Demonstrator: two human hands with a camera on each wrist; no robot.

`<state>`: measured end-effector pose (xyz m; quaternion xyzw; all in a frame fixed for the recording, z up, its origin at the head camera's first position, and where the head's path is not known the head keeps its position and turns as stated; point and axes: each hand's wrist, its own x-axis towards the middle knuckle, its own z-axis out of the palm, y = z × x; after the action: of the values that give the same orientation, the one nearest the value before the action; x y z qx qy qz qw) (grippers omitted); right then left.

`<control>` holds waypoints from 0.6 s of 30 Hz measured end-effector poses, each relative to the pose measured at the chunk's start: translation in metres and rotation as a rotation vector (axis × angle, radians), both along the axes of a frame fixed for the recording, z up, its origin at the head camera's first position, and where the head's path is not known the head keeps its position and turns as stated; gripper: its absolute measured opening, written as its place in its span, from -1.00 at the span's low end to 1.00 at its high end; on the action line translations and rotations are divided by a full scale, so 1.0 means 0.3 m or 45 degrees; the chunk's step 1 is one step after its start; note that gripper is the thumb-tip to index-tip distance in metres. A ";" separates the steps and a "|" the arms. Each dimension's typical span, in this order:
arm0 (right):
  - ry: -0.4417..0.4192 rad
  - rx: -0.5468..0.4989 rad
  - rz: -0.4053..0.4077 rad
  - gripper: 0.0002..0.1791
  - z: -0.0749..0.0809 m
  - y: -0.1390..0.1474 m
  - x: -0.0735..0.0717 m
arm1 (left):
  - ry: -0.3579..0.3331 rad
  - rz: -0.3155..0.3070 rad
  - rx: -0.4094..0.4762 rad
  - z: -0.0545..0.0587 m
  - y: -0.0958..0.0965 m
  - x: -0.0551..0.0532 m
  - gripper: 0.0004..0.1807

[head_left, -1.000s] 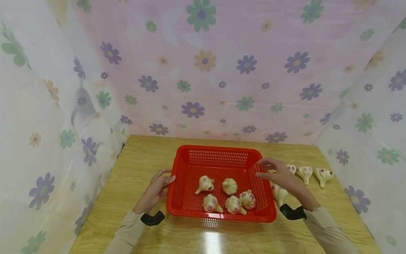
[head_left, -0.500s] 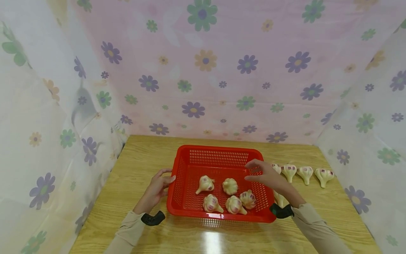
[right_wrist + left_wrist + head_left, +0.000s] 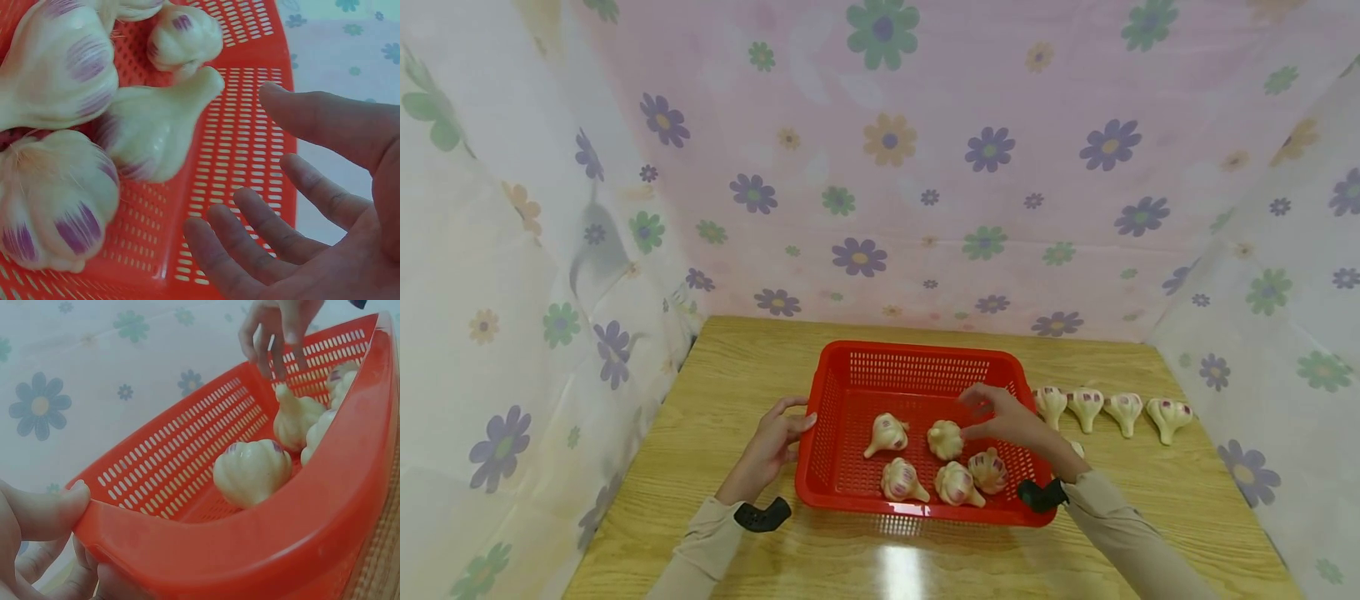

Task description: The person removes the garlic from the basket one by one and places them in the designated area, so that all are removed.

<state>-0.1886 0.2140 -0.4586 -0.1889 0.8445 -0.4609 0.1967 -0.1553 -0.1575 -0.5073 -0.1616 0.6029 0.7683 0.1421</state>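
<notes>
My left hand (image 3: 775, 437) holds the left rim of a red plastic basket (image 3: 925, 347), thumb over the rim and fingers below it, as the left wrist view shows. Several garlic bulbs lie inside. Over the basket's right half, my right hand (image 3: 1011, 421) has its fingers spread, right beside the garlic bulb (image 3: 945, 440) in the middle. From the right wrist, that bulb (image 3: 156, 131) shows its stem pointing up, with a gap between it and the fingertips. Another garlic bulb (image 3: 887, 435) lies farther left, and a garlic bulb (image 3: 987, 471) sits near the front right.
To the basket's right, several garlic bulbs stand in a row on the wooden table (image 3: 752, 358), the outermost garlic bulb (image 3: 1168, 417) near the right edge. One more is mostly hidden behind my right wrist. Flower-patterned cloth (image 3: 925, 167) surrounds the table at the back and sides.
My right hand has moved left from over the basket's right rim to the middle garlic bulb, uncovering bulbs in the row. The left hand and basket have stayed in place.
</notes>
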 end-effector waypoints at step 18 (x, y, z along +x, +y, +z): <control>-0.102 0.074 0.067 -0.58 -0.109 -0.087 -0.041 | 0.002 -0.004 0.025 0.002 0.007 0.000 -0.52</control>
<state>-0.2010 0.1880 -0.4914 -0.1866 0.8437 -0.4381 0.2478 -0.1553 -0.1554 -0.5067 -0.1584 0.5958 0.7740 0.1445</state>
